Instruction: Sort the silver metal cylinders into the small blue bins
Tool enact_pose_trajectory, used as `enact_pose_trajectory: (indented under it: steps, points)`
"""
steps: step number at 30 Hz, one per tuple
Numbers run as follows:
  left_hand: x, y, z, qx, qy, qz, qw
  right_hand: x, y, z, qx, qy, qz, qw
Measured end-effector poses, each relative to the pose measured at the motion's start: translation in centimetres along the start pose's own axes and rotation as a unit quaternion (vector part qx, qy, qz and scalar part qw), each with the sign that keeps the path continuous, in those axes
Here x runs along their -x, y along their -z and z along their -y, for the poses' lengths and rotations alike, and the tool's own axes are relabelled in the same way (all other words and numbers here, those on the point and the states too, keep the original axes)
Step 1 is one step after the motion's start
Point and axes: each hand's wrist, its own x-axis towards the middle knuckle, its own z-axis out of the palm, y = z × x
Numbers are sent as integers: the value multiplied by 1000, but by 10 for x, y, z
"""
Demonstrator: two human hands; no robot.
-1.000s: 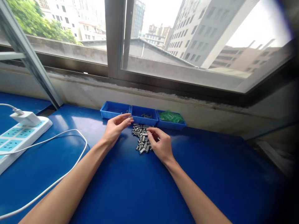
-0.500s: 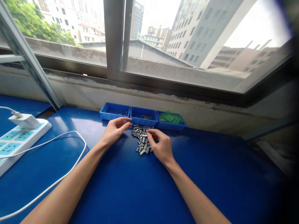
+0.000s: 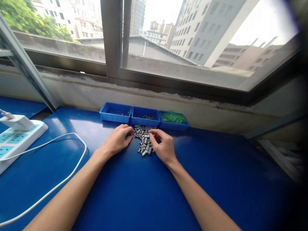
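A loose pile of small silver metal parts (image 3: pixel 145 149), some like short cylinders or hex standoffs, lies on the blue table. At the pile's left edge is my left hand (image 3: pixel 119 138), its fingers curled and the thumb drawn close to the index finger. Whatever sits between those fingertips is too small to make out. My right hand (image 3: pixel 164 146) reaches over the pile's right side. Its thumb and index finger are pinched together among the metal parts and cover some of them; I cannot make out what they hold.
Behind the pile stand three blue trays: the left tray (image 3: pixel 115 118) and middle tray (image 3: pixel 145 122) hold a few small metal pieces, the right tray (image 3: pixel 174 125) green bagged material. On the left lie a power strip (image 3: pixel 39 127) with a plugged charger (image 3: pixel 18 122) and a white cable (image 3: pixel 72 173).
My left hand has lowered from beside the trays to the pile's edge, its fingers closing. The right hand stays pinched at the pile. The view has shifted slightly.
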Motion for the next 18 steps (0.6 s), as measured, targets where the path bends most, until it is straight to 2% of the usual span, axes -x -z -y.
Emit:
enact_pose_trajectory:
  steps: [5,7,9,11,13,15,16,18]
  points:
    - [0,2,-3,23,11,0,1000,0,0,0,-2,-2,-2,1000]
    - [-1,2,-8,91,50,-13,995,0,-1,0,-3,-2,-1,1000]
    - [-3,2,-14,217,120,-28,968,0,-1,0,-3,-3,0,1000]
    - [-6,3,-18,390,184,-42,901,0,-1,1,-4,-2,-1,1000]
    - [-8,5,-20,551,216,-48,805,0,-1,1,-6,-2,-1,1000]
    - [-9,7,-21,649,229,-54,723,0,-1,0,-7,-2,0,1000]
    - [-9,7,-21,673,238,-56,698,0,-1,0,-7,-2,1,1000]
    - [-9,7,-20,692,254,-65,673,0,-1,0,-7,-2,1,1000]
